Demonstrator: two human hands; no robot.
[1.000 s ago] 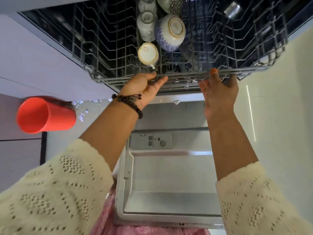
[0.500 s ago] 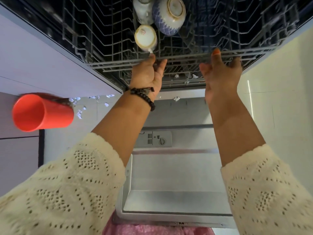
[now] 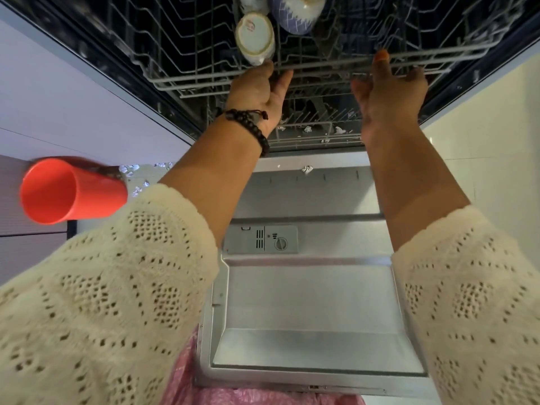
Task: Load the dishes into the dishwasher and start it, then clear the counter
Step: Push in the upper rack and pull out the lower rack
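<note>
Both hands, the left hand [image 3: 258,89] and right hand [image 3: 388,92], press straight fingers on the rack [image 3: 204,77] front, likely to slide it in.

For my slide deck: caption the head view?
Both hands on the upper rack above the open dishwasher door.

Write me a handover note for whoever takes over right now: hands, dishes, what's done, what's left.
Left hand: fingers straight against the upper rack front rail. Right hand: the same, further right.
Upper rack holds a white cup and a patterned bowl. Dishwasher door is open and lying flat.
Red cup is outside, to the left, not loaded.
Left: seat the rack, load the red cup, shut the door, start, clear the counter.
</note>
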